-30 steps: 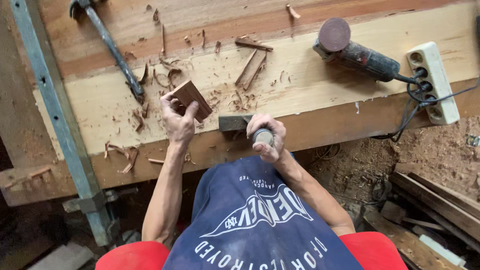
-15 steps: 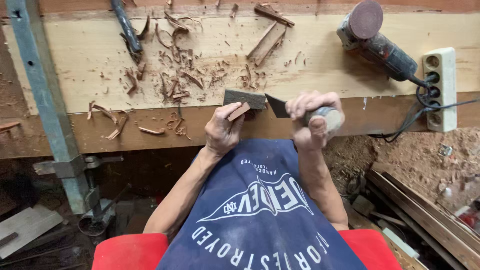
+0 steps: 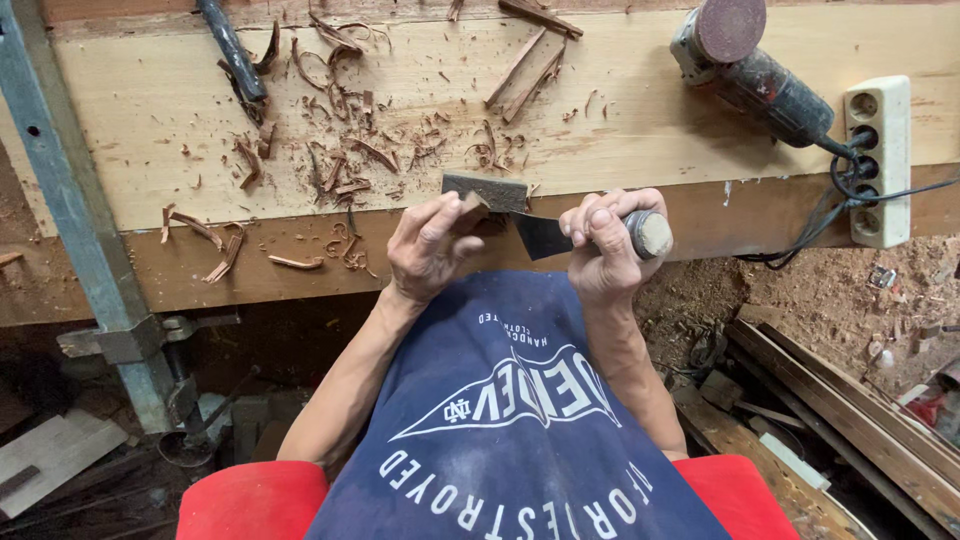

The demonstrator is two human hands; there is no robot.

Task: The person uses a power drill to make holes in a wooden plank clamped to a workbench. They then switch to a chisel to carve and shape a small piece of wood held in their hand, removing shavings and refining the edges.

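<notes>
Near the middle of the frame we pinch a small wooden block [image 3: 483, 192] in our left hand [image 3: 428, 248], fingers curled around its lower left corner so the piece sits braced at the front edge of the workbench plank [image 3: 640, 120]. Our right hand [image 3: 600, 245] is wrapped tight around the round handle of a chisel [image 3: 590, 232], whose flat dark blade points left and meets the underside of the block; holding both close to the body gives us control over the cut.

Reddish wood shavings [image 3: 340, 170] lie scattered over the upper left and centre of the plank, near where the block is held. A dark tool handle [image 3: 232, 50] rests at the upper left. At the upper right an angle grinder [image 3: 750, 65] with a sanding disc lies on its side, its cord running to a white power strip [image 3: 878, 160] at the right edge, within reach but well apart from the hands.
</notes>
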